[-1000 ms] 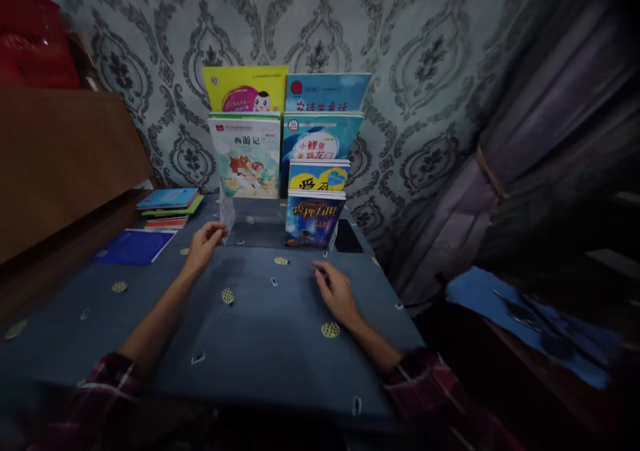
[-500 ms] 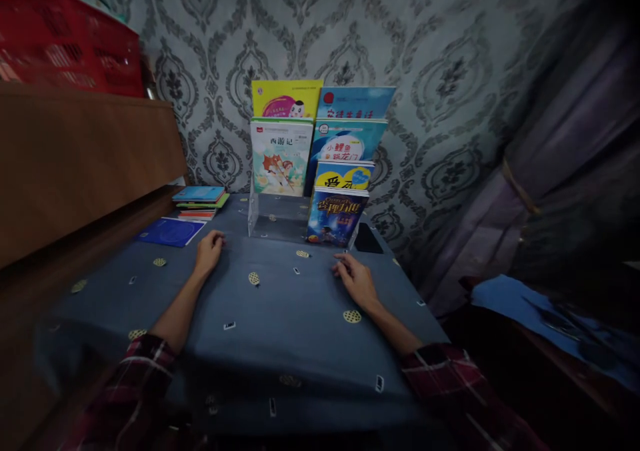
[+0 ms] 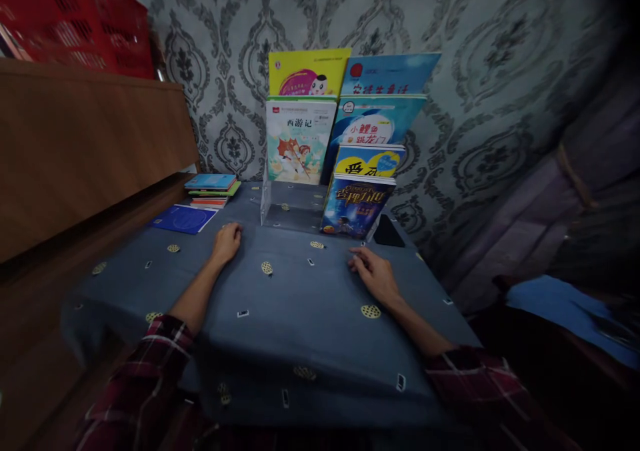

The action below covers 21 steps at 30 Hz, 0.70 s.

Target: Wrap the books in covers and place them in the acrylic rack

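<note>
My left hand (image 3: pixel 228 242) rests on the blue tablecloth (image 3: pixel 285 304), its fingers curled in and nothing visible in them. Nearest to it is a blue book (image 3: pixel 185 218) lying flat, with a small stack of books (image 3: pixel 212 185) behind. My right hand (image 3: pixel 377 276) also lies on the cloth, fingers loosely bent and apart, holding nothing. Just beyond it stands a dark blue book (image 3: pixel 357 205) at the front of a clear acrylic book rack (image 3: pixel 293 216). Higher in the rack are a white book (image 3: pixel 300 141), a yellow book (image 3: pixel 310 71) and several blue-covered ones.
A black flat object (image 3: pixel 389 231) lies right of the rack. At the left is a wooden cabinet (image 3: pixel 95 151) with a red basket (image 3: pixel 80 24) on top. Patterned wallpaper (image 3: pixel 230 71) rises behind the table, and a tied curtain (image 3: pixel 545 204) hangs at the right.
The view has shifted, so the rack and books appear larger and further right. My left hand's fingers look more curled in. Both hands remain on the cloth, and the books keep their places.
</note>
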Tool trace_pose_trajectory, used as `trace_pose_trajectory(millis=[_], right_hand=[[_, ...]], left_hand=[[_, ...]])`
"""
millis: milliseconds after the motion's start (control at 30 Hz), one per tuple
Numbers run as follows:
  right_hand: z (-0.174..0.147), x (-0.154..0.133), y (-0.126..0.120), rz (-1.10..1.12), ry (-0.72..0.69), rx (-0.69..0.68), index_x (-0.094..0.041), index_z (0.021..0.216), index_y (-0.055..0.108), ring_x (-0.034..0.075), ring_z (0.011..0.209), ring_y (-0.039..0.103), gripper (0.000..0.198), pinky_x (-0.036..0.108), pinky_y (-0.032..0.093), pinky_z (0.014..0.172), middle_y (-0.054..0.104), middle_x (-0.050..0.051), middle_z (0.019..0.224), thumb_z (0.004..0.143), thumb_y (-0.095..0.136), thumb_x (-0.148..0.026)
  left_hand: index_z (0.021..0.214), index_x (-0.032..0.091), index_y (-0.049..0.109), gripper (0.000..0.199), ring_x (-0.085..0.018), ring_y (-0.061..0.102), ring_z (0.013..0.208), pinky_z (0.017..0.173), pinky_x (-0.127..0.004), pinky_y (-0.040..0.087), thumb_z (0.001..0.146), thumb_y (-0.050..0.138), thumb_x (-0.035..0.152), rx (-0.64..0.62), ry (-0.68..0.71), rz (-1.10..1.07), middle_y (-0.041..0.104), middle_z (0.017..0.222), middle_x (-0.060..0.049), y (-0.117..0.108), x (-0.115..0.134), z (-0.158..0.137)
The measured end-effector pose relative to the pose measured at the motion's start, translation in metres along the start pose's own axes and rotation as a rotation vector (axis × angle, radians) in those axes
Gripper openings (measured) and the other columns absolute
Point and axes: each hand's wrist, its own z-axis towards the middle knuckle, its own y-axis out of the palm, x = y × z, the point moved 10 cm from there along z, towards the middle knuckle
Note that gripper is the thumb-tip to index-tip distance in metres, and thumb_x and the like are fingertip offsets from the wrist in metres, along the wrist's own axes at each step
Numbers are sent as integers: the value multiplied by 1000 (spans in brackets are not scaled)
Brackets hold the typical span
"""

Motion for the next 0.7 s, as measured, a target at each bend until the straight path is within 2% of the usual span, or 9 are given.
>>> trace_pose_trajectory(millis=[167,267,400,500,600,700], right_hand=[[0,1,-1,20,13,3,-20,106,67,21,63,72,27,34,59,67,76,5,76,90,50,-34],[1,1,-2,19,25,10,-19,104,67,22,63,72,29,35,59,66,75,5,74,89,51,-37],[1,0,-2,21,29,-7,-20,104,69,22,63,72,30,36,59,65,76,6,74,89,51,-39],[0,-2,-2,14,27,-26,-21,103,69,23,64,73,31,36,60,66,76,6,74,89,51,-41],[-1,-2,-1,-7,37,-37,-21,102,70,24,65,73,33,37,60,66,77,6,75,89,50,-44],[-2,-1,0,-17,53,-59,-21,103,71,24,65,73,35,37,60,65,77,6,75,89,49,-45]], left_hand=[[108,17,69,30,-26,63,112,101,-40,49,94,42,16,4,-87,138,70,115,-13,-8,-11,-4],[119,15,66,33,-32,59,122,103,-47,48,95,44,20,28,-192,228,66,126,-19,-22,-26,-7],[141,10,52,48,-39,39,146,115,-63,34,97,43,26,40,-298,328,48,153,-27,-47,-52,-6],[150,5,42,63,-42,24,155,119,-67,24,98,46,39,-26,-361,368,36,161,-30,-59,-78,-5],[153,6,40,74,-44,31,152,115,-70,30,98,43,55,-127,-427,389,41,158,-30,-61,-103,-8],[155,9,38,74,-43,39,148,110,-71,35,99,35,58,-199,-433,429,44,156,-29,-58,-114,-14]])
